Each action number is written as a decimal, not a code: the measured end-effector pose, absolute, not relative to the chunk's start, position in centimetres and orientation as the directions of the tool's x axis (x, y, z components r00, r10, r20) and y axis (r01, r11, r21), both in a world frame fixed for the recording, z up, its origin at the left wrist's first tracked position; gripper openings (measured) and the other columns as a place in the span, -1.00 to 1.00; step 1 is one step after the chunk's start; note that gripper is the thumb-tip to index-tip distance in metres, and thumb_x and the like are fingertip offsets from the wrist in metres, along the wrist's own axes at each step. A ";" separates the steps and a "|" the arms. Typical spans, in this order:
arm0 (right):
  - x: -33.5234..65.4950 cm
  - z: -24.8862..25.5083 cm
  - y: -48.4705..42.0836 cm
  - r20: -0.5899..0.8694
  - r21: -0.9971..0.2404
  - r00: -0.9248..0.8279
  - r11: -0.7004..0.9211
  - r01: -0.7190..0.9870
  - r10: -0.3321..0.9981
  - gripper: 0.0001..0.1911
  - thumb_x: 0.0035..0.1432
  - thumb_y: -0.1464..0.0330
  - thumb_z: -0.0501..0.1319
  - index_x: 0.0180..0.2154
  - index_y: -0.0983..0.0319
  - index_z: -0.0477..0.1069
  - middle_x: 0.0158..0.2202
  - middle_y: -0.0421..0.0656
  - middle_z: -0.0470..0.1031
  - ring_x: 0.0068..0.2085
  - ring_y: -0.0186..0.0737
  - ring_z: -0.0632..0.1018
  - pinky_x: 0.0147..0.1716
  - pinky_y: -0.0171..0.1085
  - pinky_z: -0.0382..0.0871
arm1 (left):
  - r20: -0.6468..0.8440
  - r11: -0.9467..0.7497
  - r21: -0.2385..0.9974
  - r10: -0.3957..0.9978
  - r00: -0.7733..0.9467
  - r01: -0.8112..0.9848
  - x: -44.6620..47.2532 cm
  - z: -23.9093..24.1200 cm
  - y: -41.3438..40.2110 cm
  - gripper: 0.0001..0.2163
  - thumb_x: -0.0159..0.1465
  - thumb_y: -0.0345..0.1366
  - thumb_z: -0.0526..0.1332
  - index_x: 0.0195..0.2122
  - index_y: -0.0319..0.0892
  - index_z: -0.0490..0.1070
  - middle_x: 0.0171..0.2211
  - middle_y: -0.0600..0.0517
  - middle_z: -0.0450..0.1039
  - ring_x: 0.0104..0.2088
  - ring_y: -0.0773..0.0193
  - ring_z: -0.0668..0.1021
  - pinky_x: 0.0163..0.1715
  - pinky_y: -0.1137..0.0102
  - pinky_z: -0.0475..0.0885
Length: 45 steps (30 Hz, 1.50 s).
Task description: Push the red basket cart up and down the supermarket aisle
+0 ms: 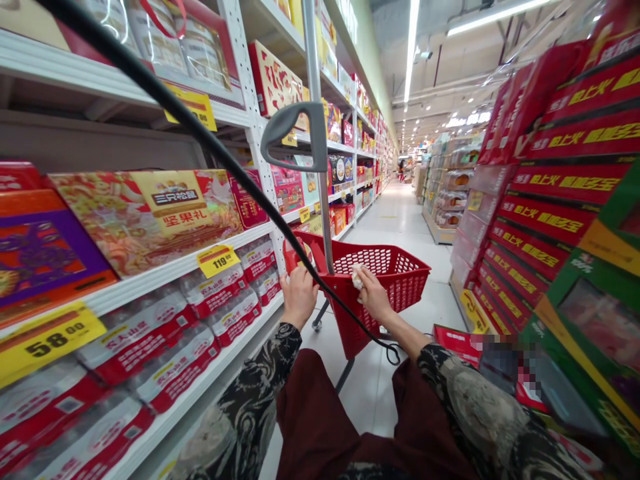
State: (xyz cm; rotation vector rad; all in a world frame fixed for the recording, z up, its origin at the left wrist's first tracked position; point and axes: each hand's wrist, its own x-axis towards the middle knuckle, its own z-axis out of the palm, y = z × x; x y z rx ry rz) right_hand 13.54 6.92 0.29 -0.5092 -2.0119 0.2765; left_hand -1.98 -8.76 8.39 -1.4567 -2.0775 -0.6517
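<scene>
In front of my knees stands a red plastic basket cart [345,313] with a perforated body. My right hand [373,293] pinches a crumpled white tissue [357,277] against the near rim of the basket. My left hand [299,297] is at the near left corner, its fingers curled. Just beyond those fingers shows a red and white item [296,252], partly covered by the hand; what the fingers grip is hidden. A metal pole [325,220] rises from the cart, with a grey loop handle [295,140] on it.
A black cord [220,153] crosses the view diagonally. White shelves [200,387] with gift boxes and shrink-wrapped bottle packs line the left side. Stacked red cartons [540,233] and green boxes [600,293] stand close on the right. A tiled aisle floor [390,213] runs ahead.
</scene>
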 end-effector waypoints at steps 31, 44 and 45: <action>13.5 5.1 3.6 0.765 -0.337 -0.491 0.908 0.248 0.418 -0.60 0.13 0.52 0.06 0.00 0.23 0.39 0.07 -0.10 0.38 0.17 -0.21 0.30 0.21 -0.16 0.12 | 0.647 0.144 0.242 0.713 -0.270 0.960 0.1 8.6 -4.6 -0.70 0.12 -0.17 0.19 -0.14 -0.15 0.35 0.00 -0.12 0.42 0.12 0.02 0.35 0.10 0.09 0.09; 17.7 10.0 3.0 0.718 -0.677 -0.243 0.735 -0.025 0.653 -0.75 0.12 0.40 0.10 -0.17 0.23 0.46 -0.20 -0.18 0.54 -0.18 -0.24 0.53 -0.12 -0.26 0.40 | 0.628 0.074 0.220 0.753 -0.199 0.973 4.3 8.3 -3.4 -0.43 0.18 -0.11 0.11 0.19 -0.20 0.13 0.21 -0.20 0.21 0.23 0.02 0.23 0.21 0.01 -0.06; 18.0 10.2 3.2 0.690 -0.711 -0.225 0.703 -0.031 0.688 -0.74 0.13 0.40 0.09 -0.15 0.22 0.46 -0.21 -0.18 0.55 -0.21 -0.25 0.53 -0.16 -0.27 0.41 | 0.606 0.075 0.215 0.772 -0.193 0.974 3.6 8.6 -3.4 -0.44 0.18 -0.09 0.10 0.19 -0.18 0.13 0.23 -0.18 0.18 0.24 0.03 0.21 0.22 0.00 -0.07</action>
